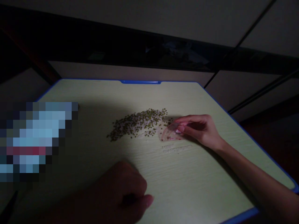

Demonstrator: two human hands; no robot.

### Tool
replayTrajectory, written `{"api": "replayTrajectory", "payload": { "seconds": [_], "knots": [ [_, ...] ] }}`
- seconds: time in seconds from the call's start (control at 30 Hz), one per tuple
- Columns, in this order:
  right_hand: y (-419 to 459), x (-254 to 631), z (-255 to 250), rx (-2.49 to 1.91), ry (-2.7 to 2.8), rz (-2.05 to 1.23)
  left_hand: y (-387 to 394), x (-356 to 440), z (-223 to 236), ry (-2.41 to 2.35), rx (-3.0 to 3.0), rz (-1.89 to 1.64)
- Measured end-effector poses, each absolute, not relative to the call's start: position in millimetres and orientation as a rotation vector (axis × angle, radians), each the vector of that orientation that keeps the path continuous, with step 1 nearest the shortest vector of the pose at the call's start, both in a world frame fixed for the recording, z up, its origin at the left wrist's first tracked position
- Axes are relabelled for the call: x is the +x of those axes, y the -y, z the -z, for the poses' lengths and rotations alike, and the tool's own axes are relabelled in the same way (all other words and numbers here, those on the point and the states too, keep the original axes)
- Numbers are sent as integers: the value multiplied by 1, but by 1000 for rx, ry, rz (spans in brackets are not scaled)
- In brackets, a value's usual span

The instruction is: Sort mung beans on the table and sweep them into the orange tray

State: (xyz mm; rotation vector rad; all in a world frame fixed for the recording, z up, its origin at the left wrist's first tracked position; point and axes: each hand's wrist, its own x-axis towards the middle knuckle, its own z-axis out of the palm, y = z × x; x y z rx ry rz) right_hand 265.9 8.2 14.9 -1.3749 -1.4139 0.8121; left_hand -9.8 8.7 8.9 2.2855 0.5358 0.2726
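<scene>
A clear, pink-tinted protractor is pinched between the thumb and fingers of my right hand. Its curved edge faces a spread heap of small green beans, which look like mung beans mixed with fine white grains. A few beans lie close to the protractor, near the right end of the heap. Below the protractor, a thin line of white grains lies on the tabletop. My left hand is curled into a loose fist in shadow near the front, apart from the heap, and no object shows in it.
The pale green table has a blue rim with a blue handle at the far edge. A pixelated bright patch covers the left side. Behind the table stand cabinet panels and a dark recess.
</scene>
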Motion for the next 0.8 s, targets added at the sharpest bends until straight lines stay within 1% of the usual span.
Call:
{"api": "replayTrajectory", "payload": {
  "seconds": [0.23, 0.43, 0.63, 0.8],
  "knots": [
    [-10, 274, -18, -1434, 1259, -701, -8, -10, -7, -540, 2289, -256],
    [-10, 270, -18, -1438, 1292, -760, -8, -10, -9, -512, 2297, -291],
    [-11, 270, -14, -1459, 1307, -715, -10, -6, -14, -517, 2265, -256],
    [-14, 267, -13, -1425, 1264, -719, -8, -9, -10, -526, 2262, -265]
  ]
}}
